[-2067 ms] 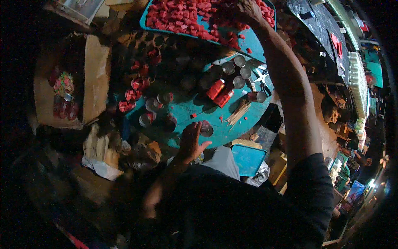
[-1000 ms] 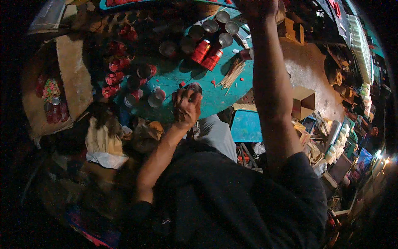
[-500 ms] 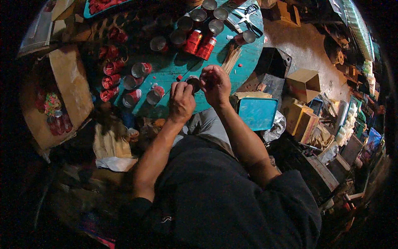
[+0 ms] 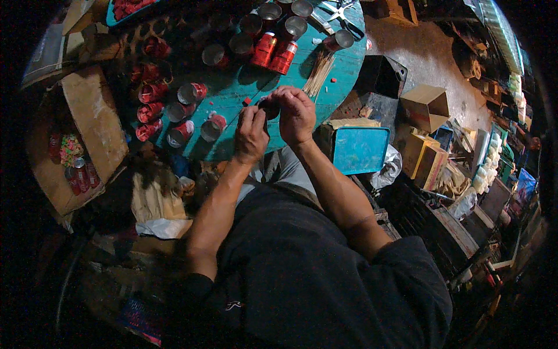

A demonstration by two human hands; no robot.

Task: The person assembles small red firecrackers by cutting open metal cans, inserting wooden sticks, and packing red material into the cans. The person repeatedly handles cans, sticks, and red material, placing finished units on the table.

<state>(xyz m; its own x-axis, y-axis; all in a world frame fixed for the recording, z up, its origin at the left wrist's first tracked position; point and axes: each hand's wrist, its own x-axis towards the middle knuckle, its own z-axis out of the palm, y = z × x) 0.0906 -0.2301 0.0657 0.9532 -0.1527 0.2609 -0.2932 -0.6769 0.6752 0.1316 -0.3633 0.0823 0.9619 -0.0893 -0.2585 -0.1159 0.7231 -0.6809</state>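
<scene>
Between my two hands is a small dark round piece that looks like a cut can (image 4: 269,109), its open mouth facing up and most of its side hidden by fingers. My left hand (image 4: 251,135) is closed round its left side. The fingers of my right hand (image 4: 297,113) are bent together at its right rim; whether they pinch something small there is hidden. Close beyond lie a small red block (image 4: 247,101) and a bundle of thin wooden sticks (image 4: 319,72). Two red cans (image 4: 264,51) stand farther off on the round green table (image 4: 229,90).
Several cut-open cans (image 4: 192,93) stand at the left and back of the table. Scissors (image 4: 340,11) lie at its far edge. A blue tray (image 4: 360,150) is at my right, beside cardboard boxes (image 4: 425,107). An open carton (image 4: 96,110) with cans stands at the left.
My right hand has turned inward, its fingers now bent over the can's rim. Both hands sit slightly higher and farther left in view, and the whole scene has shifted a little.
</scene>
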